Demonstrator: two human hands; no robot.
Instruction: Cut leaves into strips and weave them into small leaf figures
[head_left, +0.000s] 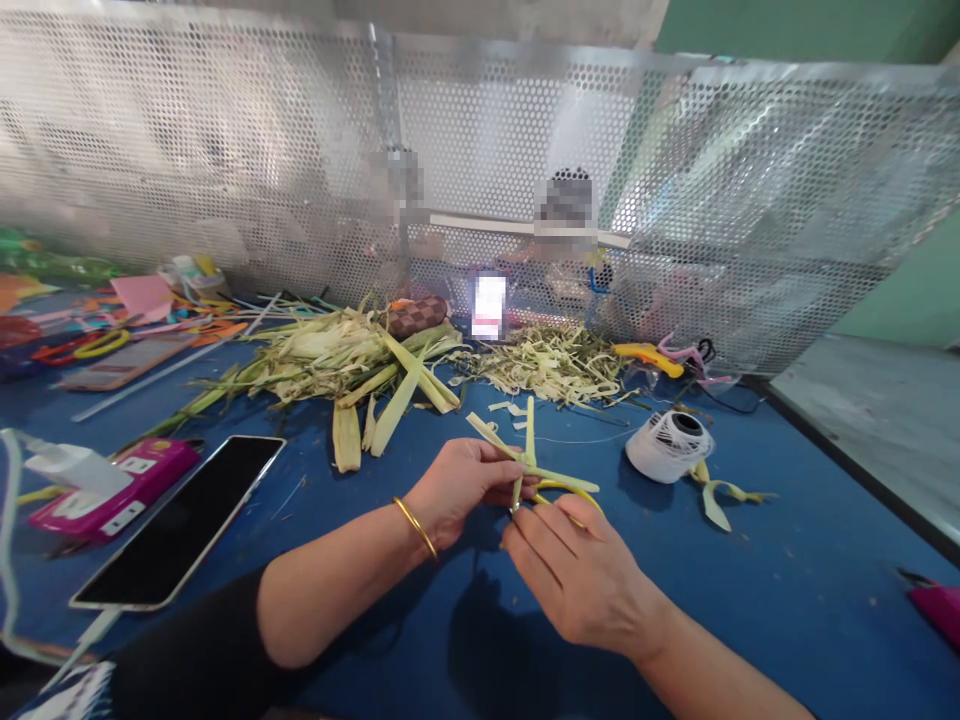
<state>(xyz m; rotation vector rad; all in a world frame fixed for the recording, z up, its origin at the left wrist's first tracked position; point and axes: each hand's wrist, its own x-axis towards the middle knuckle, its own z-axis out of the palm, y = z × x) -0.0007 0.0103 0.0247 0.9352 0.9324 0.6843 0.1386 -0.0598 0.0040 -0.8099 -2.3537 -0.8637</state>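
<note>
Pale green strips of husk or leaf (531, 432) cross one another above the blue table. My left hand (466, 484), with a gold bangle at the wrist, pinches them where they meet. Closed round yellow-handled scissors (559, 486) is my right hand (568, 560), right beside the left fingertips. The scissor blades are mostly hidden, with a bit of metal showing by a strip's lower end. Beyond my hands lie small cut scraps (508, 409) and a thin white thread. A spool of white thread (669, 446) stands to the right of them.
Behind are a husk pile (322, 350) and a heap of shreds (551, 362), before a perforated metal screen (480, 130) with people beyond. At left lie a phone (184, 520) and a magenta power strip (120, 490). An orange-yellow tool (649, 358) rests back right.
</note>
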